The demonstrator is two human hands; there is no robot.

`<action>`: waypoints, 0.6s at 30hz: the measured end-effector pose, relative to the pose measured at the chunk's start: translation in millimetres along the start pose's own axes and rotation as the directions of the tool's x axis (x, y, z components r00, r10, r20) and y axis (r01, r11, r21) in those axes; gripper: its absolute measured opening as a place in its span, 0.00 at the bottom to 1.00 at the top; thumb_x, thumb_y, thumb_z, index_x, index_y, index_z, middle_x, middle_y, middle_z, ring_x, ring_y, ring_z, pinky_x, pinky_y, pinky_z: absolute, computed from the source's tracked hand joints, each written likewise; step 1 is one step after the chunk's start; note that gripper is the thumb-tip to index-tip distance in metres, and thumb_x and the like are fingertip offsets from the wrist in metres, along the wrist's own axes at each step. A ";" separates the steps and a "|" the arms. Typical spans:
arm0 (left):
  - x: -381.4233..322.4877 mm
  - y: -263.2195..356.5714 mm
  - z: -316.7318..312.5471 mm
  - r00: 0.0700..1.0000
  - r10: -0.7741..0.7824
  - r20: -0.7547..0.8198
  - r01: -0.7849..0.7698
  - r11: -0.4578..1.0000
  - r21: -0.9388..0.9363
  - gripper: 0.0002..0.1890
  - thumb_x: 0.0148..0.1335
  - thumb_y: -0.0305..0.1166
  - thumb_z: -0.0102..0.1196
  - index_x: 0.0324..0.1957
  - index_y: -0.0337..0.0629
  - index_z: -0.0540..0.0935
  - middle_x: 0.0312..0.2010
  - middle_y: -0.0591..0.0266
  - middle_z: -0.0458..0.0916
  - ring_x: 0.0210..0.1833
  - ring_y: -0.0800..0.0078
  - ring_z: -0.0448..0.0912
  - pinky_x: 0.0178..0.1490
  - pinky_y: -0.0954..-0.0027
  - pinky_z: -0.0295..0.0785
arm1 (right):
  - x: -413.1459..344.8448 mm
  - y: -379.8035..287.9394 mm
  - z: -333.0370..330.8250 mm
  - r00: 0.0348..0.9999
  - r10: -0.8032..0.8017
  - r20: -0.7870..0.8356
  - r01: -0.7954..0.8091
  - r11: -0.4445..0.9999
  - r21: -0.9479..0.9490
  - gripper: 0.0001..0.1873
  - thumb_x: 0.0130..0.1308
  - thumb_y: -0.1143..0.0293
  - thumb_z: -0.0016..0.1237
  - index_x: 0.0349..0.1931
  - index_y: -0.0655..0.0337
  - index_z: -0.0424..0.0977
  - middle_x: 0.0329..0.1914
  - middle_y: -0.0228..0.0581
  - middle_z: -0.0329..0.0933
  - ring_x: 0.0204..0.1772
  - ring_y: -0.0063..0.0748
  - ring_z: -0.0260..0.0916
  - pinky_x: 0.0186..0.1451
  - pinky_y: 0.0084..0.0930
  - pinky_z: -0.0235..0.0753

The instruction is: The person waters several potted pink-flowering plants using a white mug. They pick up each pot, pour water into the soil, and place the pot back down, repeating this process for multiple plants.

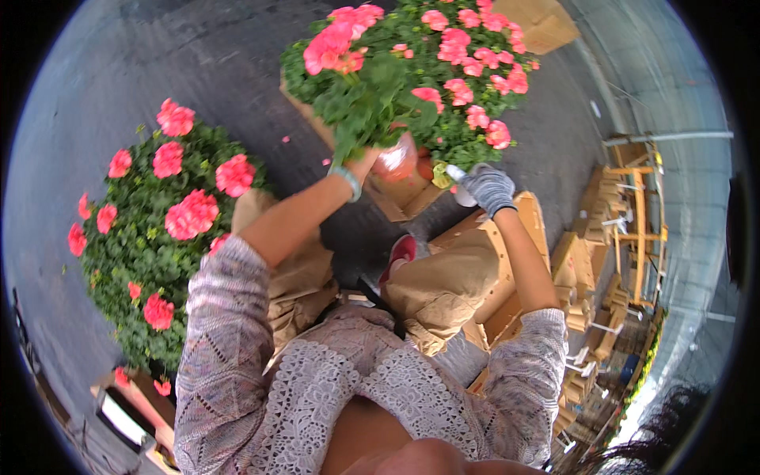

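Observation:
My left hand (362, 163), bare with a pale band at the wrist, is on a potted geranium with pink blooms (368, 95); leaves partly hide its fingers. The plant's terracotta-coloured pot (396, 157) is tilted and shiny. To its right is my right hand (488, 185) in a grey knit glove with white at the fingertips. Its fingers are by a yellowed leaf (440, 176); whether they pinch it is unclear. Beneath the pot stands an open cardboard box (409, 205), with more pink geraniums (469, 65) packed at its far part.
Another cluster of pink geraniums (160, 219) stands at the left. Empty-looking cardboard trays (525, 237) lie beside my right knee. Stacked cardboard and a wooden rack (640, 231) line the right side. Another cardboard box (537, 27) is at the top, on the dark ground cover (237, 71).

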State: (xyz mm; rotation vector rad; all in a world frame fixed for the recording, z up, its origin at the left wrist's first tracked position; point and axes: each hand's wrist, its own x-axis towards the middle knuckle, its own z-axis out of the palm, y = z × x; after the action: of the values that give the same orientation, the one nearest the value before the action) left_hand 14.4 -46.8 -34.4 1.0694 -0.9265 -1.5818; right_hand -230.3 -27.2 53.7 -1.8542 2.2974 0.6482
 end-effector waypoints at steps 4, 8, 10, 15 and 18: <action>54.9 10.7 -74.7 0.955 -0.242 0.172 0.194 0.947 0.256 0.24 0.49 0.43 0.56 0.49 0.46 0.71 0.46 0.65 0.72 0.44 0.73 0.71 0.47 0.70 0.66 | 25.2 11.1 44.0 0.998 0.045 0.044 -0.052 0.984 0.172 0.34 0.53 0.34 0.27 0.29 0.59 0.73 0.22 0.46 0.74 0.29 0.42 0.73 0.32 0.37 0.67; 111.3 -48.8 -157.5 0.825 0.286 0.487 -0.539 0.140 0.831 0.16 0.51 0.42 0.45 0.37 0.46 0.78 0.35 0.57 0.78 0.34 0.62 0.75 0.37 0.64 0.69 | 34.4 -0.7 106.7 0.884 -0.022 0.466 -0.424 -0.458 0.782 0.22 0.52 0.50 0.48 0.37 0.59 0.68 0.29 0.40 0.71 0.25 0.35 0.71 0.25 0.34 0.74; 115.1 -116.5 -171.3 0.891 0.229 0.392 -0.448 0.304 0.841 0.14 0.50 0.40 0.45 0.36 0.46 0.77 0.30 0.59 0.78 0.28 0.63 0.76 0.31 0.63 0.70 | 35.3 -16.9 128.7 0.976 -0.040 0.216 -0.219 -0.084 0.972 0.24 0.52 0.51 0.49 0.36 0.64 0.68 0.29 0.38 0.70 0.25 0.30 0.65 0.29 0.28 0.69; 71.3 -256.5 -170.7 0.873 -0.480 -0.089 0.488 0.859 0.152 0.18 0.53 0.39 0.47 0.47 0.50 0.69 0.39 0.61 0.75 0.29 0.68 0.77 0.26 0.65 0.72 | 20.3 -38.5 121.8 0.999 -0.044 0.005 0.017 0.492 0.870 0.21 0.50 0.54 0.53 0.26 0.69 0.72 0.23 0.35 0.70 0.25 0.25 0.63 0.31 0.23 0.66; 79.9 -271.9 -195.2 0.987 0.056 -0.148 0.146 0.030 0.989 0.21 0.55 0.43 0.42 0.51 0.52 0.67 0.50 0.64 0.69 0.46 0.64 0.71 0.45 0.58 0.65 | 8.4 -42.9 98.5 0.986 -0.110 0.125 -0.077 0.364 0.928 0.21 0.52 0.55 0.51 0.30 0.69 0.72 0.25 0.37 0.73 0.28 0.24 0.66 0.34 0.23 0.67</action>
State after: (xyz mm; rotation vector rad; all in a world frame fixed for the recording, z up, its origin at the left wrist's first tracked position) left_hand 106.2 -73.8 -364.9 2.1713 -2.0569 -0.5569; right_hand -208.4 -2.4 -48.9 -1.1312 1.8054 -0.4965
